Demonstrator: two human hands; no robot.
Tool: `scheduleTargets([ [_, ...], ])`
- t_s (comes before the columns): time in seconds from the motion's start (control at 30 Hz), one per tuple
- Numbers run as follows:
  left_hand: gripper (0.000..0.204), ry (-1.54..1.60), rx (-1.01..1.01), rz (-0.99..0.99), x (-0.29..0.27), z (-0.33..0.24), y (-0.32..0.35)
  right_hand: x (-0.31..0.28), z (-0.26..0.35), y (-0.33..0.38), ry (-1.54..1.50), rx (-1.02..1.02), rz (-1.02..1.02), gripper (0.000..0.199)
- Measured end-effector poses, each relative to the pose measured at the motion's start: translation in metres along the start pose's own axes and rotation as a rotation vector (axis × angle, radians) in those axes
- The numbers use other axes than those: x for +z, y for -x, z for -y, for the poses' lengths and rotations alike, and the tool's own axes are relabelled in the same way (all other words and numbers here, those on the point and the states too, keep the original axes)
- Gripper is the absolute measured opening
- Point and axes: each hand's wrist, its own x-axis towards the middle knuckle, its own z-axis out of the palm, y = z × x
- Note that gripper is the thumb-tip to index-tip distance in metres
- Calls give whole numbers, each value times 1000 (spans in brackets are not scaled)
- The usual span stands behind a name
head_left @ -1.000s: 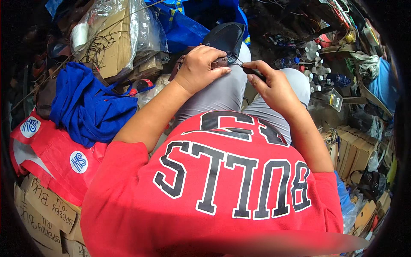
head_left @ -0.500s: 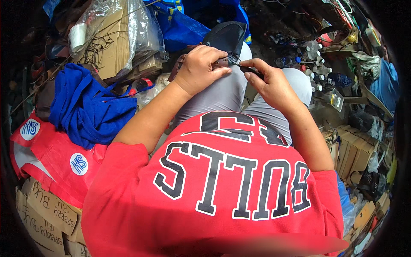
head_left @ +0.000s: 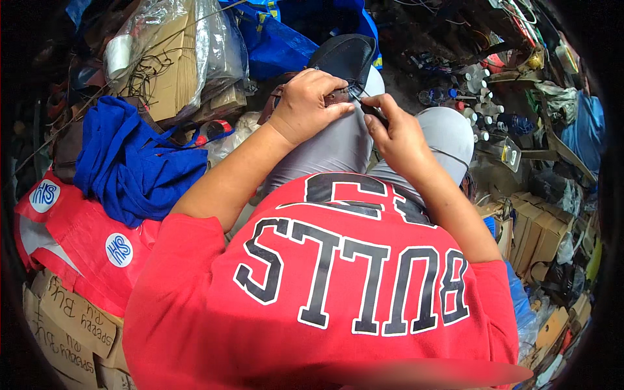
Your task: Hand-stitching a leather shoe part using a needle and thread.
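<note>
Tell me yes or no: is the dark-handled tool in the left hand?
No: the dark-handled tool is in the right hand, while the left hand grips a brown piece.

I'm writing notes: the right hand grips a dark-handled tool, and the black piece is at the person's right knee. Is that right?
One slip: the head view shows the black piece at the left knee. The right hand does grip a dark-handled tool.

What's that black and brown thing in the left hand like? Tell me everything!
The black and brown thing has a curved black part pointing forward and brown, leather-looking parts by the left hand, which grips it and hides some. It lies over the left knee. A tool in the right hand is close by.
</note>
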Motion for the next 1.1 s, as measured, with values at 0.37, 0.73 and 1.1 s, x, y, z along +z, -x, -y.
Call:
scheduleTargets([
  [0.37,32,-17,-47,8,4,3,1,23,-20,-1,-18,-111,-96,28],
  [0.73,33,-32,-4,31,3,4,-2,14,-12,-7,93,-131,-58,23],
  [1.1,28,-60,101,102,1,5,-4,-40,34,-67,446,-12,477,25],
])
